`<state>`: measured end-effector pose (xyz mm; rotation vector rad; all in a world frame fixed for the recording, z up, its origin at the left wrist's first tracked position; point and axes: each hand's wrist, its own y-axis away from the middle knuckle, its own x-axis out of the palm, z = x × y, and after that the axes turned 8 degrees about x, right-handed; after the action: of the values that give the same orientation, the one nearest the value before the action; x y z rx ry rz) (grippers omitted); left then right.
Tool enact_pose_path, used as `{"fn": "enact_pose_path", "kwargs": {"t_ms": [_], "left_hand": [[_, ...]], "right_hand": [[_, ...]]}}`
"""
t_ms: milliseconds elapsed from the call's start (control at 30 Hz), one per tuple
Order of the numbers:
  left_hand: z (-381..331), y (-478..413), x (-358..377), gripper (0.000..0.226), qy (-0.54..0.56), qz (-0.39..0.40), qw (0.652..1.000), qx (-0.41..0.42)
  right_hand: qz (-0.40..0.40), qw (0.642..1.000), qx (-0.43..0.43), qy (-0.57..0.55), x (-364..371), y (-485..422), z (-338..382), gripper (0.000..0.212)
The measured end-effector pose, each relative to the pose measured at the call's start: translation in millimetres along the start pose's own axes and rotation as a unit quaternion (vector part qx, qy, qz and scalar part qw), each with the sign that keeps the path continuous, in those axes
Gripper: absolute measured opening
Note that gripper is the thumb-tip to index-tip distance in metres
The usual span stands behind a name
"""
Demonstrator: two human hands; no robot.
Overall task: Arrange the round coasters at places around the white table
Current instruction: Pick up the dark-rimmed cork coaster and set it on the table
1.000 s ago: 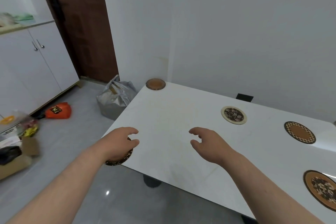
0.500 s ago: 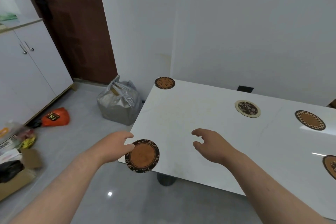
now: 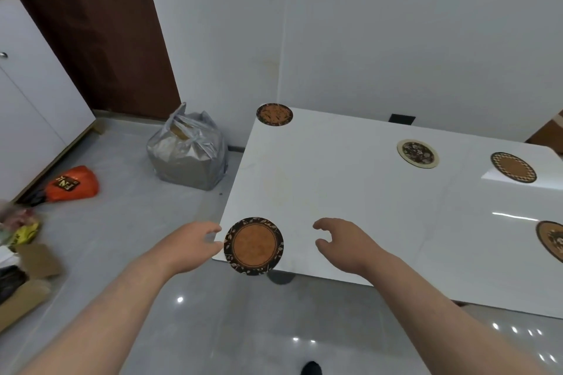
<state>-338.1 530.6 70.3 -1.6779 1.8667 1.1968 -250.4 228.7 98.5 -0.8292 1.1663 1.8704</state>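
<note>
So the nearest coaster (image 3: 253,246), orange middle with a dark leafy border, sits right on the near left corner of the white surface (image 3: 350,192), and part of it hangs out past the edge. The left hand (image 3: 195,245) is just beside it on the left with its fingers (image 3: 213,230) loosely spread, holding nothing; the fingertips look super close to the coaster's rim, but I honestly can't tell if they touch. The right hand (image 3: 344,242) hovers over the surface to the right of that coaster, clearly apart from it, fingers curled a bit but open and empty.

Four more coasters on the surface: a dark-rimmed orange one (image 3: 274,114) on the far left corner, also poking over the edge, a cream-rimmed floral one (image 3: 418,153) along the far side, a checker-bordered one (image 3: 513,167) further right, and a brown one (image 3: 553,239) cut off by the right edge of the view. The top is glossy, with light glare on its right part.

Room-wise: grey shiny tile floor (image 3: 137,222), white walls, a dark brown door (image 3: 91,30) at the back left, white cabinets (image 3: 33,106) on the left. On the floor there's a tied grey plastic bag (image 3: 189,155) near the surface's far corner, an orange bag (image 3: 71,184) by the cabinets, and a cardboard box with clutter (image 3: 21,277) at the left edge.
</note>
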Motion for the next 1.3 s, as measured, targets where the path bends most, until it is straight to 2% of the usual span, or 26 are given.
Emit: {"fn": "enact_pose_path", "kwargs": {"t_ms": [167, 467, 1000, 1200, 1300], "left_hand": [[9, -20, 12, 0.049, 0.002, 0.023, 1.000, -0.006], [22, -75, 20, 0.050, 0.004, 0.072, 0.995, -0.066], [48, -131, 47, 0.041, 0.036, 0.097, 0.989, -0.103], [55, -146, 53, 0.052, 0.075, 0.063, 0.985, -0.140], [58, -151, 53, 0.045, 0.068, 0.056, 0.983, -0.160]], "right_hand": [[0.020, 1.000, 0.009, 0.003, 5, -25, -3, 0.045], [0.070, 0.997, 0.026, -0.027, 13, -87, -12, 0.046], [0.166, 0.985, 0.030, -0.023, 47, -152, 9, 0.048], [0.197, 0.973, 0.086, -0.081, 68, -166, 20, 0.049], [0.206, 0.960, 0.141, -0.128, 79, -168, 18, 0.045]]}}
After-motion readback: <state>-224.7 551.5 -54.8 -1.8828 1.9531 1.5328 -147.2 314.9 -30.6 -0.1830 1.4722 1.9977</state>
